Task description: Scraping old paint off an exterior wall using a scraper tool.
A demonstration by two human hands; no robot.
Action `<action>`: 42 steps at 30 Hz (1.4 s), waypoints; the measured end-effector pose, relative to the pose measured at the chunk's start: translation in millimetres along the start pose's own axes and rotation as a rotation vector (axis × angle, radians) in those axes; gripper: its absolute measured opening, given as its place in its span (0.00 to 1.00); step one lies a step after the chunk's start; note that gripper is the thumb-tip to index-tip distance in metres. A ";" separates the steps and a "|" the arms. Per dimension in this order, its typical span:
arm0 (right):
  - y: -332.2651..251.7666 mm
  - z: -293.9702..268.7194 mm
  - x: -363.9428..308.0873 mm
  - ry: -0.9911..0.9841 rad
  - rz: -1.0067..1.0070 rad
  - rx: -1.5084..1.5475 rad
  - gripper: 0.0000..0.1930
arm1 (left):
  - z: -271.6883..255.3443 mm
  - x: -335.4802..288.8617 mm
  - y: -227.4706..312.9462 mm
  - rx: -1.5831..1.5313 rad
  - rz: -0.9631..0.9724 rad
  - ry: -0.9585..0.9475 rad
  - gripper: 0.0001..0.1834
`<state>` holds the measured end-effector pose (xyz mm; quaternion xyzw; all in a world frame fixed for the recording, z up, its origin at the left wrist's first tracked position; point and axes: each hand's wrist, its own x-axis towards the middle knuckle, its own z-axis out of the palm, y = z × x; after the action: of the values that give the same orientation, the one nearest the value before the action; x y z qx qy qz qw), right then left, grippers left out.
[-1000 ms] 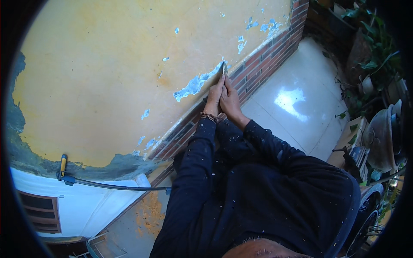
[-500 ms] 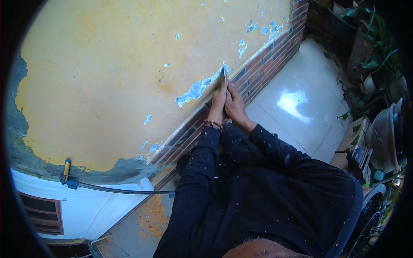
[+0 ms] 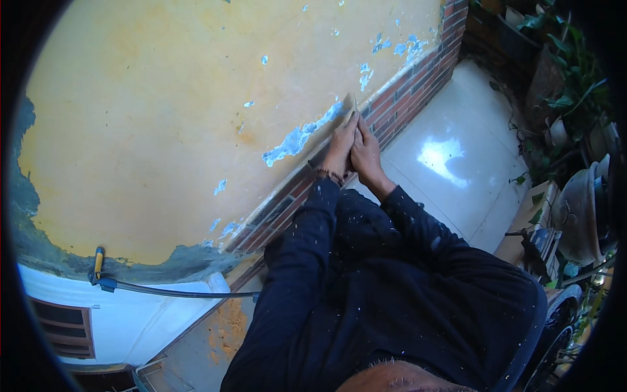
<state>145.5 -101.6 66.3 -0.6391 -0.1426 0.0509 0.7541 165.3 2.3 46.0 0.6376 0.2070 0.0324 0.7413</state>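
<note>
Both my hands are closed together around a scraper, whose handle is hidden in the fingers. Its thin blade [image 3: 353,103] points away from me at the lower edge of the yellow wall [image 3: 150,137], just above the brick strip. My left hand [image 3: 341,145] lies on the wall side, a beaded bracelet at its wrist. Pressed against it from the right is my right hand [image 3: 368,158]. Left of the blade runs a long bare patch [image 3: 290,144], pale blue with ragged edges, where paint has come off.
The red and grey brick strip [image 3: 408,88] borders a shiny tiled floor [image 3: 483,124]. Potted plants [image 3: 575,85] and a large basin [image 3: 580,212] line the right side. At lower left, a pipe [image 3: 173,292] with a yellow-handled tap [image 3: 99,261] crosses by a white wall.
Both hands and the scraper have shifted slightly right along the wall's lower edge. The blade has left the tip of the long bare patch and appears broader. My view has moved a little.
</note>
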 end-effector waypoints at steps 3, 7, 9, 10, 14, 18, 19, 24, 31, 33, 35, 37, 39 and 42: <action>25.1 -7.5 -16.9 -0.032 -0.187 -0.186 0.24 | 7.6 -23.8 -26.6 -0.076 0.252 0.096 0.36; 17.4 14.1 -14.9 -0.034 -0.114 -0.165 0.24 | -10.1 -33.3 -5.9 -0.217 0.054 0.082 0.32; 14.0 16.1 -19.7 -0.023 -0.060 -0.198 0.25 | -15.3 -39.2 0.3 -0.141 -0.028 0.066 0.32; 11.5 16.4 -21.8 -0.019 -0.118 -0.189 0.25 | -15.0 -43.6 2.0 -0.124 0.007 0.047 0.34; 42.2 15.0 -4.0 0.020 -0.356 -0.344 0.25 | -13.7 -19.6 -15.4 -0.111 0.137 0.104 0.36; -10.3 10.7 9.2 0.026 0.146 0.168 0.24 | -4.4 9.7 13.4 0.087 -0.143 0.016 0.32; 5.2 -1.2 12.8 0.036 0.130 0.170 0.24 | 3.5 13.8 8.2 0.093 -0.129 0.004 0.32; 12.7 -7.3 -7.7 -0.084 -0.135 -0.147 0.24 | 7.3 -8.5 -33.0 -0.163 0.232 0.188 0.34; 31.0 -1.7 5.6 0.026 -0.083 0.025 0.24 | 6.5 -8.9 -9.5 -0.074 -0.025 0.002 0.35; 18.3 -5.7 -15.5 -0.062 -0.131 -0.152 0.24 | 9.4 -20.6 -22.9 -0.014 0.325 0.241 0.34; 9.0 -3.4 1.4 -0.151 -0.031 -0.225 0.24 | 12.4 -26.6 -4.7 -0.229 0.179 0.278 0.34; 13.9 3.3 18.5 0.025 -0.043 -0.009 0.24 | 6.0 -9.2 10.5 -0.175 0.035 -0.013 0.36; 26.0 -1.0 27.4 0.087 -0.102 -0.083 0.24 | 6.9 8.6 10.8 -0.038 -0.031 -0.057 0.37; 18.2 -21.4 8.7 -0.029 -0.060 -0.097 0.24 | 27.1 -12.2 -12.8 -0.123 0.121 0.075 0.39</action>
<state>161.6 -116.4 46.8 -0.6697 -0.1749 0.0306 0.7211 160.8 -29.1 39.7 0.6004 0.1934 0.1136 0.7676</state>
